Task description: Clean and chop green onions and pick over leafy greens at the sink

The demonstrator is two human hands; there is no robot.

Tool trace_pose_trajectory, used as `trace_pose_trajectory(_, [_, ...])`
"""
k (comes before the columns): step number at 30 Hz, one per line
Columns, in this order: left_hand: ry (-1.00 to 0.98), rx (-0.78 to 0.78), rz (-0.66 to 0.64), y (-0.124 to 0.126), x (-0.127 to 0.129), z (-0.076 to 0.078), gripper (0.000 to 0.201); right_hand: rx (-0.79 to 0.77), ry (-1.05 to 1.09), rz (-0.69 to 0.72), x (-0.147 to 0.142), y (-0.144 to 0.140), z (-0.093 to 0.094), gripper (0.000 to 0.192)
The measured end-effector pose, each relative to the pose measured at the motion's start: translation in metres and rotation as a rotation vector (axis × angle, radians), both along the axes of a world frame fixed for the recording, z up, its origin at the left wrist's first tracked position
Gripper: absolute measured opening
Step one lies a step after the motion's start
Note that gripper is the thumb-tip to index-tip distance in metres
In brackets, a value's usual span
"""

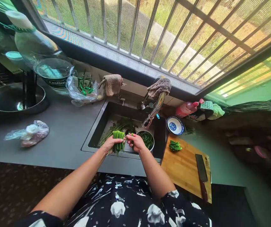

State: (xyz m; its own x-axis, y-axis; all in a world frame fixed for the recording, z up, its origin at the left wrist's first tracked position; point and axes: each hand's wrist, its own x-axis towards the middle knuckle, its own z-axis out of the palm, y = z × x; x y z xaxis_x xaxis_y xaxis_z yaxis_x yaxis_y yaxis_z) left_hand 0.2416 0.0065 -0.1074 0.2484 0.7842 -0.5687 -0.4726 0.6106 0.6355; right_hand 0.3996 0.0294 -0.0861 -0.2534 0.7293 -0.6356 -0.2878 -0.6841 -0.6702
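Note:
My left hand (110, 144) is wrapped round a bunch of green chives (118, 135), whose cut-looking ends are level at the top. Close beside it, my right hand (135, 142) pinches a small green chive piece (132, 143), partly hidden by the fingers. Both hands are over the front of the dark sink (94, 129). More long green stalks (108, 134) lie in the sink behind my left hand. Next to my right hand, a round bowl (153, 145) in the sink holds dark green leaves (146, 138).
A wooden cutting board (180, 167) at the right bears a chopped green bundle (174, 145) and a cleaver (201, 168). A faucet (158, 107) arches over the sink. Blue-patterned bowls (175, 125) stand behind the board. A bagged item (34, 134) lies on the left counter.

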Motion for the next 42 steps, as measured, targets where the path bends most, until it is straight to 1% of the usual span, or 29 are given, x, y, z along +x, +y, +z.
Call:
trace_pose_trajectory(3, [0.007,-0.035,0.033,0.000,-0.006,0.003,0.027,0.014,-0.052,-0.046,-0.001,0.001,-0.005,0.041])
trace_pose_trajectory(6, [0.007,-0.064,0.081,-0.001,-0.014,0.002,0.026,0.089,-0.221,-0.097,-0.006,0.008,-0.008,0.037])
trace_pose_trajectory(8, [-0.012,-0.079,0.133,-0.002,-0.021,-0.001,0.027,0.206,-0.321,-0.091,-0.016,0.018,-0.005,0.032])
trace_pose_trajectory(10, [-0.049,-0.091,0.190,-0.003,-0.028,-0.005,0.027,0.390,-0.367,-0.062,-0.036,0.036,0.008,0.027])
trace_pose_trajectory(11, [-0.068,-0.093,0.216,-0.003,-0.033,-0.008,0.026,0.495,-0.382,-0.057,-0.051,0.048,0.017,0.025])
trace_pose_trajectory(13, [-0.098,-0.092,0.245,-0.002,-0.042,-0.012,0.025,0.708,-0.418,-0.071,-0.089,0.077,0.041,0.024])
trace_pose_trajectory(16, [-0.093,-0.052,0.269,0.001,-0.059,-0.015,0.029,0.971,-0.493,-0.076,-0.163,0.131,0.077,0.023])
trace_pose_trajectory(17, [-0.084,-0.040,0.274,0.002,-0.065,-0.014,0.030,1.044,-0.530,-0.051,-0.188,0.148,0.085,0.022])
trace_pose_trajectory(18, [-0.077,-0.029,0.283,0.004,-0.071,-0.012,0.031,1.112,-0.574,0.004,-0.211,0.163,0.089,0.021])
trace_pose_trajectory(19, [-0.072,-0.021,0.294,0.005,-0.077,-0.010,0.032,1.159,-0.624,0.099,-0.230,0.176,0.089,0.022])
trace_pose_trajectory(20, [-0.069,-0.017,0.310,0.007,-0.082,-0.008,0.033,1.171,-0.676,0.198,-0.243,0.185,0.085,0.027])
trace_pose_trajectory(21, [-0.066,-0.014,0.328,0.009,-0.087,-0.006,0.034,1.158,-0.716,0.274,-0.249,0.190,0.077,0.032])
trace_pose_trajectory(22, [-0.060,-0.013,0.346,0.010,-0.091,-0.004,0.035,1.131,-0.740,0.327,-0.248,0.190,0.068,0.031])
trace_pose_trajectory(23, [-0.052,-0.013,0.361,0.012,-0.095,-0.003,0.036,1.079,-0.750,0.352,-0.240,0.185,0.056,0.025])
trace_pose_trajectory(24, [-0.043,-0.011,0.373,0.014,-0.098,-0.002,0.037,1.007,-0.747,0.358,-0.227,0.176,0.045,0.015])
trace_pose_trajectory(25, [-0.034,-0.006,0.379,0.015,-0.099,-0.002,0.038,0.908,-0.737,0.354,-0.210,0.164,0.034,0.002])
trace_pose_trajectory(26, [-0.025,0.005,0.379,0.017,-0.100,-0.003,0.039,0.766,-0.721,0.351,-0.191,0.150,0.024,0.010])
trace_pose_trajectory(28, [-0.014,0.039,0.365,0.020,-0.101,-0.006,0.044,0.484,-0.646,0.428,-0.156,0.120,0.010,0.020])
trace_pose_trajectory(29, [-0.009,0.060,0.356,0.021,-0.100,-0.007,0.046,0.381,-0.572,0.459,-0.141,0.106,0.004,0.023])
trace_pose_trajectory(30, [-0.005,0.076,0.343,0.023,-0.099,-0.008,0.049,0.313,-0.498,0.470,-0.130,0.094,0.001,0.025])
trace_pose_trajectory(32, [-0.003,0.094,0.309,0.025,-0.096,-0.009,0.052,0.225,-0.368,0.428,-0.116,0.079,-0.004,0.029])
trace_pose_trajectory(35, [-0.007,0.080,0.252,0.025,-0.090,-0.006,0.053,0.103,-0.222,0.296,-0.108,0.072,-0.005,0.031])
trace_pose_trajectory(37, [0.005,0.065,0.219,0.025,-0.086,-0.003,0.053,0.034,-0.136,0.235,-0.104,0.070,-0.004,0.031])
trace_pose_trajectory(39, [0.039,0.060,0.202,0.024,-0.082,0.000,0.053,-0.001,-0.082,0.199,-0.100,0.067,-0.003,0.031])
trace_pose_trajectory(42, [0.111,0.068,0.206,0.023,-0.077,0.002,0.051,-0.006,-0.043,0.171,-0.096,0.060,-0.001,0.031])
